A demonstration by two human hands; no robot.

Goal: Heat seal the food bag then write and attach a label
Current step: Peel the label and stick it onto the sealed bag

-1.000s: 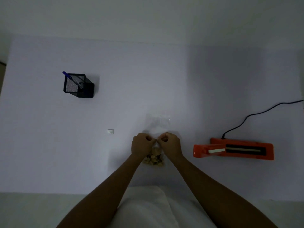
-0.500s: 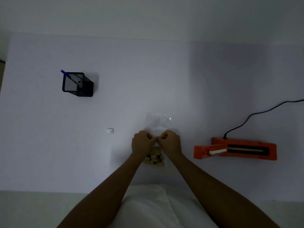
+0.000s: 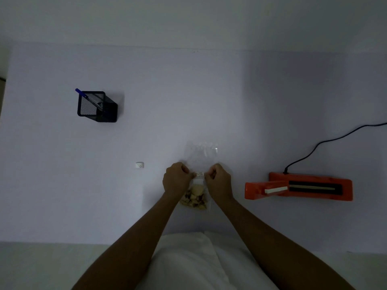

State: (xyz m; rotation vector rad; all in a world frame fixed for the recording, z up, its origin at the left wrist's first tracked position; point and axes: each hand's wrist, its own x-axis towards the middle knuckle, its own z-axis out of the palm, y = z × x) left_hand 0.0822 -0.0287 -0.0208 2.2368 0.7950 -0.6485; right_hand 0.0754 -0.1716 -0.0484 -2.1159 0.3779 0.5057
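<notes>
Mesh pen holder (image 3: 97, 106) with a blue pen (image 3: 80, 92) stands far left on the desk (image 3: 230, 101). Near centre, left hand (image 3: 176, 182) and right hand (image 3: 218, 184), fingers curled, each pinch one end of the label (image 3: 199, 174) over the clear food bag (image 3: 195, 198) lying flat. Orange heat sealer (image 3: 299, 186) with a black cable (image 3: 314, 147) lies to the right, well apart.

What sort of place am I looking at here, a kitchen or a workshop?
Most likely a small food-packing workstation: a plain table holds an orange heat sealer, a clear food bag and a mesh pen holder.
</notes>
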